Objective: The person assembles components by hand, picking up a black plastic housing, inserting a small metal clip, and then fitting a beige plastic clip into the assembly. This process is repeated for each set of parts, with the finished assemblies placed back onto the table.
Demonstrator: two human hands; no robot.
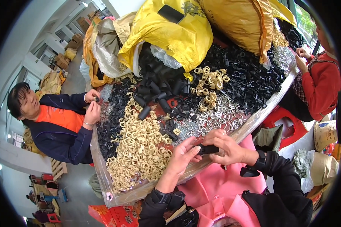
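At the near edge of the worktable, my left hand [183, 156] and my right hand [226, 146] meet over a small black plastic part [209, 149]. The left thumb and fingers pinch one end of it. My right fingers curl round the other end, so much of its shape is hidden. Just beyond my hands lies a scatter of silver metal clips [224, 118]. A broad heap of cream ring-shaped pieces [140, 145] spreads to the left. Black tube-shaped pieces [154, 87] are piled farther back.
A wooden rim [130, 198] wrapped in film borders the table. Yellow sacks [174, 36] stand at the back. One co-worker [60, 121] handles a small dark piece at the left; another co-worker [324, 83] in red is at the right. A red stool [288, 126] stands at right.
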